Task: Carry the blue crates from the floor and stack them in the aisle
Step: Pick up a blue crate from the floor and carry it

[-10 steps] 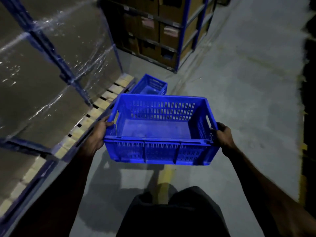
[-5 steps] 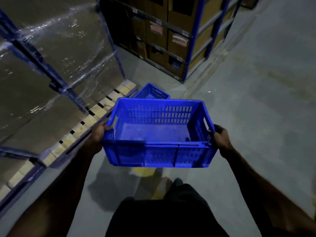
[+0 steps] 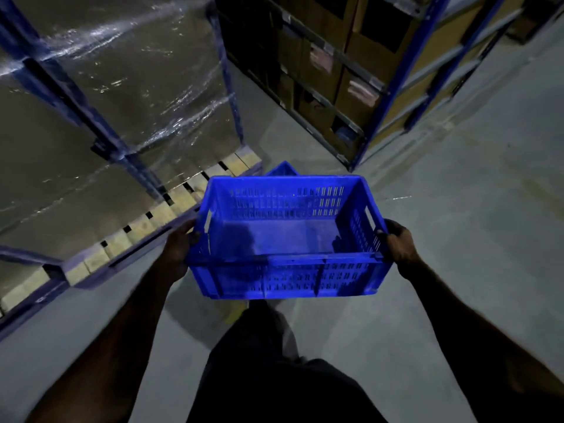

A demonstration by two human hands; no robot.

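Observation:
I hold an empty blue slotted crate (image 3: 287,239) in front of me, above the concrete floor. My left hand (image 3: 178,248) grips its left end and my right hand (image 3: 398,245) grips its right end at the handle slot. A second blue crate (image 3: 282,170) stands on the floor just beyond; only a corner of its rim shows over the carried crate's far wall.
On the left, a blue rack (image 3: 100,141) holds shrink-wrapped loads on a wooden pallet (image 3: 183,196). Ahead stands blue shelving with cardboard boxes (image 3: 345,80). Grey concrete floor (image 3: 473,224) stretches to the right. My dark-clothed legs fill the bottom of the view.
I have walked forward with the crate. The floor crate ahead has come closer and is now mostly hidden behind the carried one. Both hands keep their grip.

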